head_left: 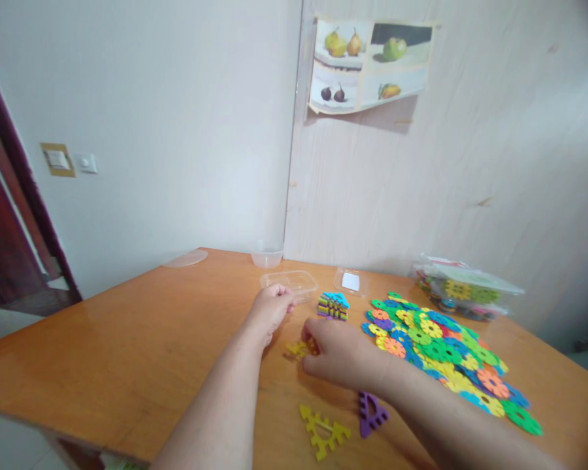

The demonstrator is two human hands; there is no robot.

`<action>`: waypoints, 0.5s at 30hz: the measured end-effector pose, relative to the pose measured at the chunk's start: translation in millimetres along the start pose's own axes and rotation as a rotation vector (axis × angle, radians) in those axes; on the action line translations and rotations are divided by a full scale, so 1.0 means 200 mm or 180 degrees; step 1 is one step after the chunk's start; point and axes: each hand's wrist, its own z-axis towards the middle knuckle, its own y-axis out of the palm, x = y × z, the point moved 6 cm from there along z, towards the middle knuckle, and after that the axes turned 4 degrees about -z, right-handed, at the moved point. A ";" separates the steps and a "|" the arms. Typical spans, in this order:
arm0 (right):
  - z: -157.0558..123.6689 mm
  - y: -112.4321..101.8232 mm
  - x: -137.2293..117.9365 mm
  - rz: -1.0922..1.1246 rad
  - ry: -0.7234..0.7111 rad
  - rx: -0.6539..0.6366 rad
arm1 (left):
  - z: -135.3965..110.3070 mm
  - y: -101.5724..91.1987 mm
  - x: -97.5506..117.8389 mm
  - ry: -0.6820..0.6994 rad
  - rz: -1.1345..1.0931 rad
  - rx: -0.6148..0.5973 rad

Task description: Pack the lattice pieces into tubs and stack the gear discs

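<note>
The right hand (330, 347) bends over yellow notched plastic pieces (296, 350) lying on the orange-brown wooden table (142, 352), its fingers curled down against them; its fingertips are partly hidden, so I cannot tell whether they pinch one. The left hand (273, 308) is beyond and to the left, fingers bent and drawn together, near the front edge of a shallow clear plastic tray (294, 281); whether it grips anything I cannot tell. Just right of the left hand stands a neat stack of blue, yellow and purple notched plastic pieces (333, 307), blue on top. Nearer the person, a flat yellow notched triangle (318, 432) lies beside a purple notched triangle (371, 414), below the right forearm. To the right spreads a large heap of multicoloured, flower-shaped plastic discs (441, 346).
</note>
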 end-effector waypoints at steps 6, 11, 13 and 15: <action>0.04 -0.20 0.26 -0.0118 0.0347 0.0152 | -0.01 0.03 0.01 0.0039 -0.0049 -0.0140; 0.06 -0.18 0.31 -0.0374 0.0299 -0.0016 | -0.01 0.04 0.01 0.0053 -0.0051 -0.0211; 0.07 -0.15 0.30 -0.0417 0.0211 -0.0079 | -0.01 0.04 0.01 0.0063 -0.0046 -0.0200; 0.07 -0.15 0.29 -0.0425 0.0135 -0.0060 | -0.01 0.04 0.01 0.0068 -0.0034 -0.0192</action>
